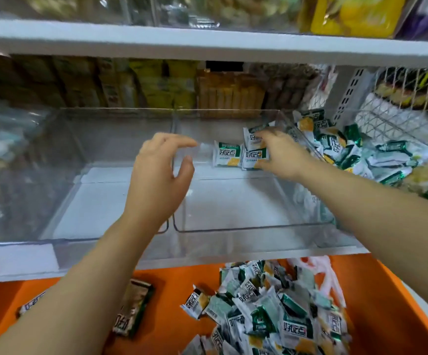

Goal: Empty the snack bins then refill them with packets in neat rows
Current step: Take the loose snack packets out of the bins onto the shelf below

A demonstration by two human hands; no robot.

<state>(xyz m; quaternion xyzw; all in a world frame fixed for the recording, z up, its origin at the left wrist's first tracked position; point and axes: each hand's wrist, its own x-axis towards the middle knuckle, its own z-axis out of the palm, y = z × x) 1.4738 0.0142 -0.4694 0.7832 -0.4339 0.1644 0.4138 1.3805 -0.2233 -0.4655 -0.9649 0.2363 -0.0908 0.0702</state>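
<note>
Two clear plastic bins stand side by side on the shelf: the left bin (87,201) holds nothing, the right bin (233,208) holds a few white-and-green snack packets (227,154) upright against its back wall. My right hand (282,152) reaches into the right bin and grips the packets at the back right. My left hand (159,175) hovers over the divider between the bins, fingers apart, holding nothing. A heap of the same packets (279,311) lies on the orange surface below.
More of the same packets (376,157) fill a bin to the right. A wire basket (412,103) stands at the far right. A dark packet (133,308) lies on the orange surface (177,290). A white shelf (207,44) runs overhead, with boxed goods behind the bins.
</note>
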